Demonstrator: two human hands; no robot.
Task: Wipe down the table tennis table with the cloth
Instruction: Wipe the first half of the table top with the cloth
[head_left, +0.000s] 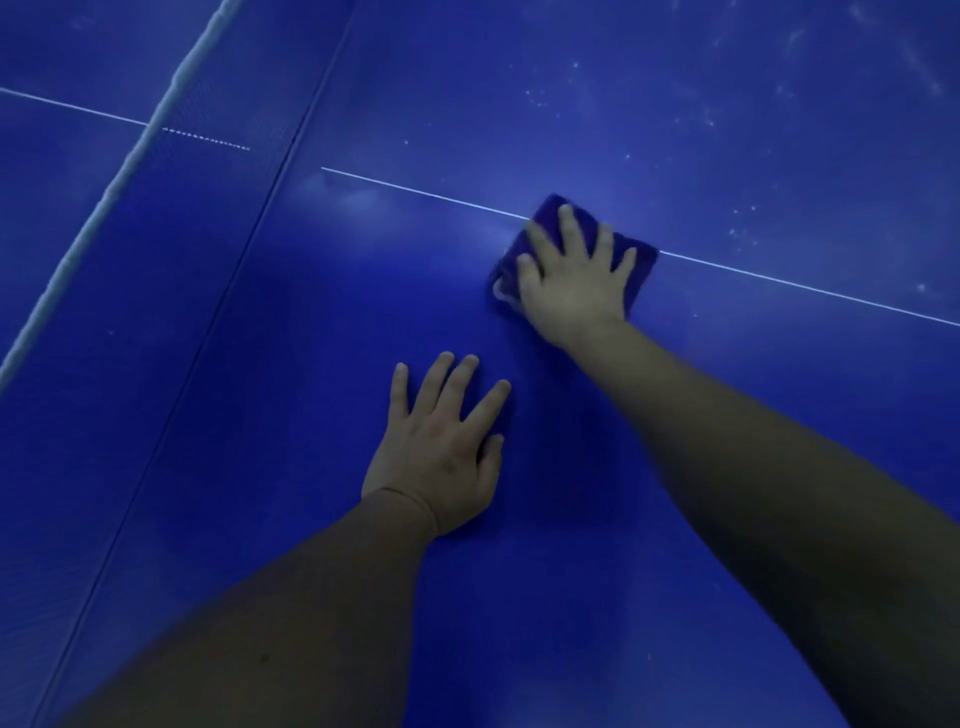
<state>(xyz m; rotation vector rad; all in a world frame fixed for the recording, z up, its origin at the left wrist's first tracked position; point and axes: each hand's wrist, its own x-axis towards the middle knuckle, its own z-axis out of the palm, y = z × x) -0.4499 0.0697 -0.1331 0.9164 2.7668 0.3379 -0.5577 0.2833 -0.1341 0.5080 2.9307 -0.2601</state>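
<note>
One cloth (640, 273) sits under my right hand (571, 283), fingers spread straight, pressing it onto the surface (260, 374) at the white line (415, 193). My left hand (441, 447) lies flat, fingers apart, nearer me. Uneven pressure could bunch it, skipping the specks (727, 117) beyond.

One head-worn camera looks steeply down and forward, close above the table (260, 364). The left hand (436, 457) and right hand (571, 280) reach in from below, and the net (119, 171) crosses the upper left.
</note>
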